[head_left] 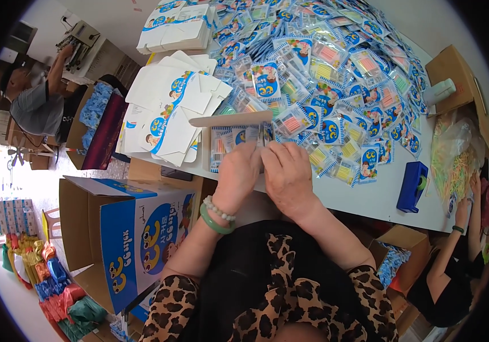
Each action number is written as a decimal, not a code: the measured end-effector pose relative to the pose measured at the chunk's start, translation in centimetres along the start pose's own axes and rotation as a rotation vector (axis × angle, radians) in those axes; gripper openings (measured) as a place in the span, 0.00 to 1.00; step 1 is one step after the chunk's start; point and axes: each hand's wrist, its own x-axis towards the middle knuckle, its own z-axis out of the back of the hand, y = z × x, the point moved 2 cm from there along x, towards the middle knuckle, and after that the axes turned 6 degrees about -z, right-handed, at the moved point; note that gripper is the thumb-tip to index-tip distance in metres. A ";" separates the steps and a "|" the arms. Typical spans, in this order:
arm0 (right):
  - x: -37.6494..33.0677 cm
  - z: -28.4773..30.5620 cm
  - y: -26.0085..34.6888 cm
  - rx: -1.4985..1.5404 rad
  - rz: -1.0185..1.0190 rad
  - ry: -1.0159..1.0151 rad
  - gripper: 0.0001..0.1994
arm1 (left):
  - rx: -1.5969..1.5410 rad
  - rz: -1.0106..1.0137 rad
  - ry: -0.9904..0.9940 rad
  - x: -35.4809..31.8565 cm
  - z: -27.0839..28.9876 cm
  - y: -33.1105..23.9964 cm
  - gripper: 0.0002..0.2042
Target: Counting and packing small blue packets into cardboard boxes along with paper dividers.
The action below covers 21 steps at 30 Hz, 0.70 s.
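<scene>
A small open carton (230,119) sits at the table's near edge, its back flap raised. Clear-and-blue sachets (220,141) of coloured sticks lie inside it. My left hand (237,176) reaches over the carton's near side with its fingers closed at the inner side edge. Close beside it, my right hand (287,178) pinches the right side of the same carton. The fingertips of both hands nearly meet there, and they partly hide the carton's front and right wall. Loose sachets (329,130) are heaped just behind and to the right.
Flattened cartons (159,105) and a bundled stack (176,28) lie on the left. A blue tape dispenser (412,187) stands right. A large open printed box (127,228) is at my lower left. A co-worker's arms (455,228) reach to a plastic bag; another person (39,97) works far left.
</scene>
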 end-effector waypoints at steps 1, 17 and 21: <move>0.2 0.0 0.5 -0.064 -0.002 -0.008 0.10 | -0.075 0.029 0.012 -0.2 0.4 0.0 0.10; 1.4 -1.0 1.8 -0.190 -0.373 0.491 0.14 | 0.602 -0.016 -0.168 0.1 1.2 1.5 0.11; 1.6 -1.7 1.7 -0.217 -0.423 0.525 0.17 | 0.614 -0.014 -0.141 0.0 0.8 2.0 0.09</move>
